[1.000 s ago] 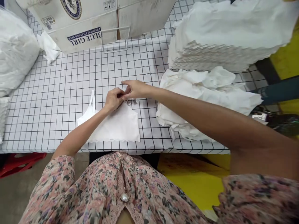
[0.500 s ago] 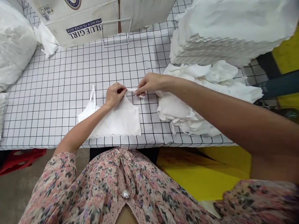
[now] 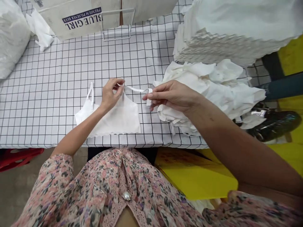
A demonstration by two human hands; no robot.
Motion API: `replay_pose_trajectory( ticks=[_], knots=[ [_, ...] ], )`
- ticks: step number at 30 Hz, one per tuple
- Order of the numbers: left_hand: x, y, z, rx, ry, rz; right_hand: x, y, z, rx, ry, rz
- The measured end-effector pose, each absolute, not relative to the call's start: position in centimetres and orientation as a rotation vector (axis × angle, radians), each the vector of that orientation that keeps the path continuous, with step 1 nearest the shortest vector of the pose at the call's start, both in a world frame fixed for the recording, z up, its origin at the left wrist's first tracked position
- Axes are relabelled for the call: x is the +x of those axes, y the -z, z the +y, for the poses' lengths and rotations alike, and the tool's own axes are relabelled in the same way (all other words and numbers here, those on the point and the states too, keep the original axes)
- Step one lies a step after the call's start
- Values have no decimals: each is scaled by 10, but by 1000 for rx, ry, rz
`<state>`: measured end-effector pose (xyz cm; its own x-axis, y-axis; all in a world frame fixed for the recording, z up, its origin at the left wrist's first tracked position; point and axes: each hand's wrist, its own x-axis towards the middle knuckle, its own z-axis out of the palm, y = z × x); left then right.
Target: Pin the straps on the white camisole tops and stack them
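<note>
A white bra top [image 3: 126,118] lies on the checked tablecloth near the table's front edge, partly covered by my left forearm. My left hand [image 3: 111,93] pinches the base of its right-hand strap, thumb and fingertips close together at the top of the garment. From there the thin shoulder strap [image 3: 134,89] runs rightward, slightly slack, to my right hand [image 3: 169,94], whose thumb and fingers are closed on its looped end. The other shoulder strap [image 3: 90,91] stands up in a loop at the left, untouched.
A heap of white garments [image 3: 203,83] sits right beside my right hand. Behind it rises a tall stack of white garments [image 3: 227,44]. A carton [image 3: 82,19] and a white wire stand [image 3: 117,39] are at the back; a white plastic bag [image 3: 11,41] stands far left.
My right hand has moved right and slightly toward me with the strap's end, so more strap stretches between the hands. My left hand stays at the strap's base, its fingers slightly more raised.
</note>
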<state>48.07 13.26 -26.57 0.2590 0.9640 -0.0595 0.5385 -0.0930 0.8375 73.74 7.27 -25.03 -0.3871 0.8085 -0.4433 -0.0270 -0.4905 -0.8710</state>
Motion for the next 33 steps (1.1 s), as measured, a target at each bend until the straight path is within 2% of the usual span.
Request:
replay_pose_trajectory(
  ticks=[5,9,12,15,19,26,33],
  knots=[
    [485,228,80,1127,-412,1137,707,257,67,-1159,-1881,-894],
    [489,230,60,1032,-489,1206,697,261,64,-1195,-1813,-944],
    [486,232,60,1192,-509,1237,696,258,61,-1352,-1430,-1195],
    [481,227,64,1465,-468,1181,697,252,63,-1257,-1140,-1564],
    [477,218,73,1648,-446,1166,694,251,72,-1187,-1264,-1823],
    [466,225,81,1759,-419,1228,686,252,76,-1366,-1309,-1703],
    [428,246,63,2118,-44,1579,675,264,62,-1365,-1390,-1504]
  ],
)
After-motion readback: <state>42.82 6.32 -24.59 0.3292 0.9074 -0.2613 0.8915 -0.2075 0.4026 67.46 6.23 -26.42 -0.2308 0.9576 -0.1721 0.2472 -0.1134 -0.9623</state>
